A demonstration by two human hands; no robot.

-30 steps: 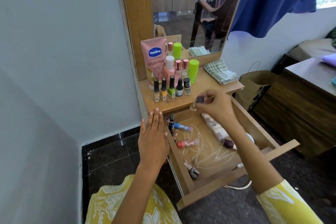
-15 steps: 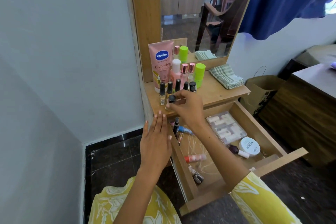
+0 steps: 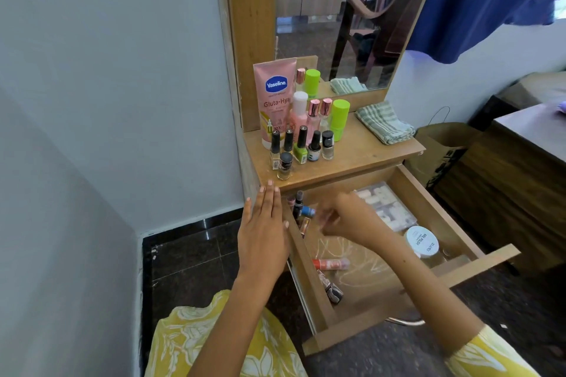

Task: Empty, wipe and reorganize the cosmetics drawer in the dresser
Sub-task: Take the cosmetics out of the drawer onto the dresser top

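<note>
open drawer [image 3: 309,272], hands [image 3: 352,219] over it, bottles [image 3: 301,147] on top

dresser top [image 3: 361,159]: nail polish bottles [image 3: 301,147], Vaseline tube [image 3: 274,98], folded cloth [image 3: 384,122] | drawer [image 3: 321,297]: white jar [image 3: 422,242]

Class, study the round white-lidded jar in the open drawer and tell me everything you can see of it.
The jar is low and round, with a flat white lid printed in dark letters that seem to read "nail polish"; the smaller print is too small to tell. Below the lid its body looks clear, like plastic or glass. It stands upright and closed on the floor of the wooden drawer, near the right wall and towards the front, just in front of a clear compartment box. Neither hand touches it.
</note>
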